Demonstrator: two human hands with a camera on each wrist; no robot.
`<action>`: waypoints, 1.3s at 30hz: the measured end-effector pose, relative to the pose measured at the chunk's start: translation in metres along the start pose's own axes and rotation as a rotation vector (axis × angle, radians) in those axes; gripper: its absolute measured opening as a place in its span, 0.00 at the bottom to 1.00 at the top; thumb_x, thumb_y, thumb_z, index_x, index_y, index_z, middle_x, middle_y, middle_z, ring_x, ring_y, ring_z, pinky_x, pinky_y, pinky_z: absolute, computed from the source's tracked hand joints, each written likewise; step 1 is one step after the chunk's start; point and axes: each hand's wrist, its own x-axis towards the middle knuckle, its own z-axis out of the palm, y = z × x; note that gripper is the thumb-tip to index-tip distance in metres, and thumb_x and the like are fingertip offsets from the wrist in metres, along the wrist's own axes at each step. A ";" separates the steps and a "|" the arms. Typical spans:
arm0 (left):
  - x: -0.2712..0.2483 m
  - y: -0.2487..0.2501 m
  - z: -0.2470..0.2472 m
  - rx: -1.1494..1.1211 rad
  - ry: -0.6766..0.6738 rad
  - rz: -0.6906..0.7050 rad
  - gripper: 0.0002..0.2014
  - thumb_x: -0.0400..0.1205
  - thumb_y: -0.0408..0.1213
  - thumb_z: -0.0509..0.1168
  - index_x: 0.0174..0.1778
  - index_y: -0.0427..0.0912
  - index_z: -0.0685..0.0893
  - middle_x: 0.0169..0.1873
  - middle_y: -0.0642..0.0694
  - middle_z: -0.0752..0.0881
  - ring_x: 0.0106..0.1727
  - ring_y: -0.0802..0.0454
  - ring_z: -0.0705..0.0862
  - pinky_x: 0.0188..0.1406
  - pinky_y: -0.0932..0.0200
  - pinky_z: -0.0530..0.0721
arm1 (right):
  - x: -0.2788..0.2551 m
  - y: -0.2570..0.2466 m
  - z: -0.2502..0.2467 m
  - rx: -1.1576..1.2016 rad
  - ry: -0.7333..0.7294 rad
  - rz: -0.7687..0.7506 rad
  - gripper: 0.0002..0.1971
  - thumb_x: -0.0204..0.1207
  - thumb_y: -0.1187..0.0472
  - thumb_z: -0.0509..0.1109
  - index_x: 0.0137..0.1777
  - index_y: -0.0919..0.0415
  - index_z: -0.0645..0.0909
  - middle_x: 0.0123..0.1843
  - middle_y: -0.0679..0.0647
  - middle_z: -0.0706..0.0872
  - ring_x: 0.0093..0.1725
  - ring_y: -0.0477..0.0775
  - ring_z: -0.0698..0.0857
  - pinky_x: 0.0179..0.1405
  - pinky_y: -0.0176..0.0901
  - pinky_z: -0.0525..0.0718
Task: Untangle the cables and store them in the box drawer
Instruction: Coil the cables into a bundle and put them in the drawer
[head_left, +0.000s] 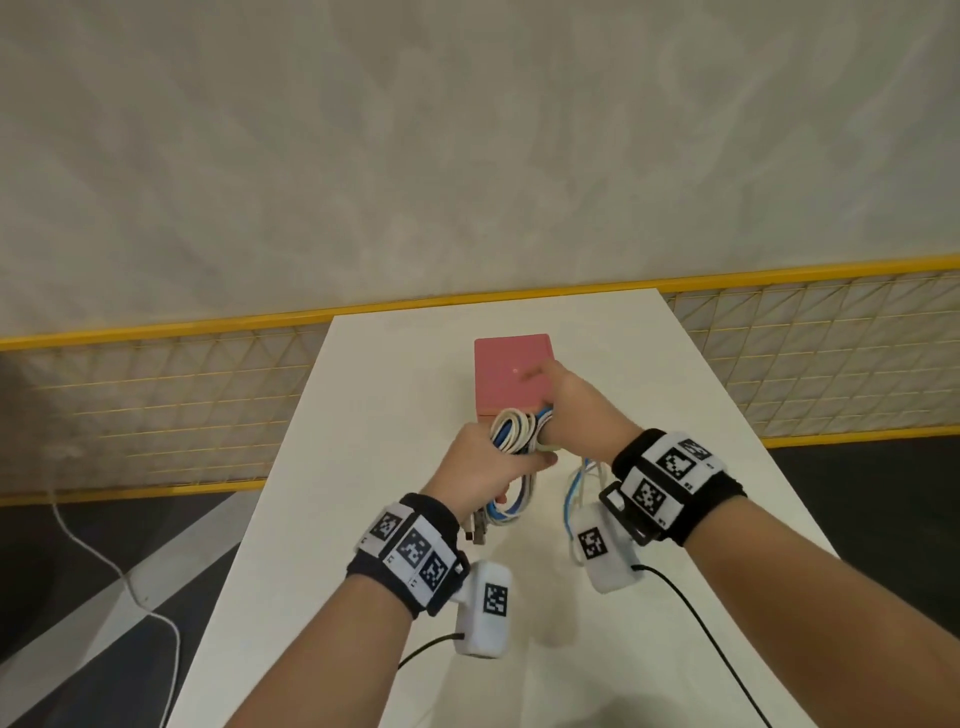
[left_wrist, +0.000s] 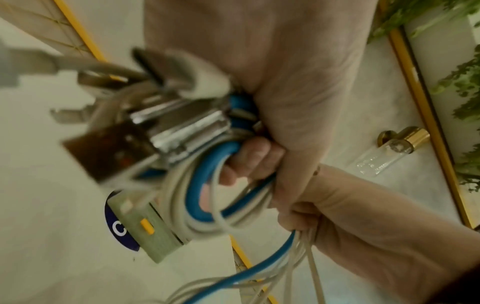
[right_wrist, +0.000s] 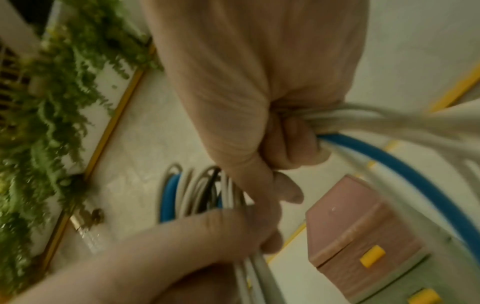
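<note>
A coiled bundle of white and blue cables (head_left: 514, 434) is held above the white table (head_left: 649, 374), just in front of the pink drawer box (head_left: 511, 371). My left hand (head_left: 483, 465) grips the bundle from the left, its fingers wrapped through the loops (left_wrist: 207, 185); metal USB plugs (left_wrist: 166, 131) stick out below the fist. My right hand (head_left: 571, 410) grips the same cables (right_wrist: 350, 123) from the right, beside the box. Loose strands (head_left: 579, 488) hang down under the right wrist. The box's drawers (right_wrist: 369, 251) have yellow handles (right_wrist: 372, 256).
A yellow-framed mesh fence (head_left: 156, 405) runs behind the table. A white cord (head_left: 104, 561) trails on the dark floor at left. Black leads (head_left: 691, 618) from the wrist cameras lie on the near tabletop. Green foliage (right_wrist: 52, 123) and a small glass bottle (left_wrist: 384, 156) appear in the wrist views.
</note>
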 end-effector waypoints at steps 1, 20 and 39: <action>0.003 -0.001 0.000 0.000 0.038 0.006 0.12 0.72 0.38 0.78 0.38 0.35 0.84 0.18 0.54 0.76 0.21 0.54 0.73 0.23 0.60 0.75 | -0.001 0.000 -0.003 0.086 -0.021 -0.015 0.30 0.63 0.75 0.68 0.65 0.54 0.71 0.51 0.69 0.84 0.40 0.61 0.83 0.40 0.53 0.82; 0.012 0.019 0.007 -0.477 0.131 -0.012 0.19 0.76 0.49 0.73 0.50 0.37 0.83 0.40 0.41 0.88 0.44 0.49 0.89 0.48 0.55 0.88 | -0.040 -0.010 0.030 0.027 0.103 -0.219 0.13 0.85 0.66 0.53 0.65 0.66 0.73 0.43 0.60 0.85 0.38 0.55 0.85 0.41 0.43 0.83; 0.008 0.028 -0.051 -0.561 0.241 0.108 0.12 0.81 0.42 0.71 0.39 0.40 0.77 0.19 0.52 0.70 0.20 0.52 0.73 0.49 0.43 0.83 | -0.029 0.052 0.034 -0.125 -0.196 -0.095 0.08 0.79 0.61 0.62 0.47 0.57 0.83 0.40 0.48 0.86 0.39 0.49 0.83 0.39 0.44 0.83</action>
